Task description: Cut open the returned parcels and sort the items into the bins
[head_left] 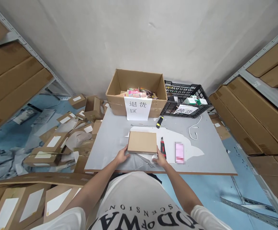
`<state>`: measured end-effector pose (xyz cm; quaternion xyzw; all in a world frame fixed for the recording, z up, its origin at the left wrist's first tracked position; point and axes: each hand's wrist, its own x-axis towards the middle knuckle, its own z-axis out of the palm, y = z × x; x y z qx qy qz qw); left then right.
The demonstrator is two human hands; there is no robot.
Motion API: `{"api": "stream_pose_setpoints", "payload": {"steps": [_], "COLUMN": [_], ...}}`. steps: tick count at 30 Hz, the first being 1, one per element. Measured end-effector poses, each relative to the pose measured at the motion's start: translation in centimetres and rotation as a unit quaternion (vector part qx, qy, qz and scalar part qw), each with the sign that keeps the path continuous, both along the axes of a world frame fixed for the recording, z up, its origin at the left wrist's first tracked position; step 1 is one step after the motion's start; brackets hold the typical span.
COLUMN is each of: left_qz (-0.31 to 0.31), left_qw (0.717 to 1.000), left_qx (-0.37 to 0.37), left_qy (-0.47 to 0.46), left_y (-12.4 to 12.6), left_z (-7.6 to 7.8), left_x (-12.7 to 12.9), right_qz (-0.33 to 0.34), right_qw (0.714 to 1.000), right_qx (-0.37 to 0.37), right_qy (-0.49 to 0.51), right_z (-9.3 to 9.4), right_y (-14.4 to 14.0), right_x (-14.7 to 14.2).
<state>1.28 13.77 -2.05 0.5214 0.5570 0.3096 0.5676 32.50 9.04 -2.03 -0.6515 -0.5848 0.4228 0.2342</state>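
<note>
At frame centre a flat box [142, 142] lies on the bench [215, 153] — the left hand [122, 156] steadies its near-left corner, fingers spread, while the right hand [159, 158] curls around something white beside the knife [163, 147], kept within reach.

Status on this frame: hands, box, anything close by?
Left hand on near left corner of flat cardboard box. Right hand at near right corner. Red utility knife beside right hand.

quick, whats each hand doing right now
Left hand: open, fingers on the near left corner of the flat cardboard box.
Right hand: at the box's near right corner; grip cannot be told.
</note>
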Motion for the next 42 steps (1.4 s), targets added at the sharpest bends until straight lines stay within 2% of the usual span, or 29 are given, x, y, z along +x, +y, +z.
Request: {"api": "stream_pose_setpoints", "payload": {"steps": [4, 7, 9, 12, 15, 18, 22, 31, 39, 42], "left_qz": [-0.003, -0.013, -0.022, -0.027, -0.028, -0.031, -0.03, -0.039, -0.015, -0.008], "left_qw": [1.0, 0.999, 0.998, 0.988, 0.966, 0.945, 0.936, 0.952, 0.967, 0.973], "left_qx": [0.013, 0.03, 0.041, 0.063, 0.093, 0.088, 0.055, 0.037, 0.031, 0.031], "left_qy": [-0.011, 0.013, 0.048, 0.136, 0.239, 0.313, 0.346, 0.302, 0.252, 0.229], "left_y": [0.0, 0.3, 0.8, 1.8, 2.9, 3.7, 3.9, 4.3, 5.0, 4.6], "left_z": [0.5, 1.5, 2.9, 5.6, 8.3, 9.8, 9.7, 8.8, 7.8, 7.0], "left_x": [1.2, 1.1, 0.8, 0.5, 0.5, 0.7, 1.1, 1.1, 0.7, 0.2], "right_qz": [-0.035, -0.036, -0.031, -0.024, -0.03, -0.026, -0.006, -0.035, -0.082, -0.099], "right_qw": [0.999, 0.999, 0.999, 0.999, 0.992, 0.979, 0.97, 0.975, 0.986, 0.993], "right_qx": [0.004, 0.004, 0.0, -0.002, 0.012, 0.027, 0.013, -0.013, -0.017, -0.016], "right_qy": [-0.01, -0.014, -0.011, -0.038, -0.125, -0.202, -0.242, -0.218, -0.143, -0.063], "right_z": [0.9, 2.3, 3.6, 6.0, 8.4, 10.2, 10.5, 8.2, 7.3, 6.0], "right_y": [0.4, 1.2, 1.8, 2.9, 4.4, 5.9, 6.7, 6.5, 7.1, 6.3], "right_x": [-1.6, -1.5, -1.1, -0.7, -0.8, -0.9, -1.0, -0.9, -0.4, 0.1]}}
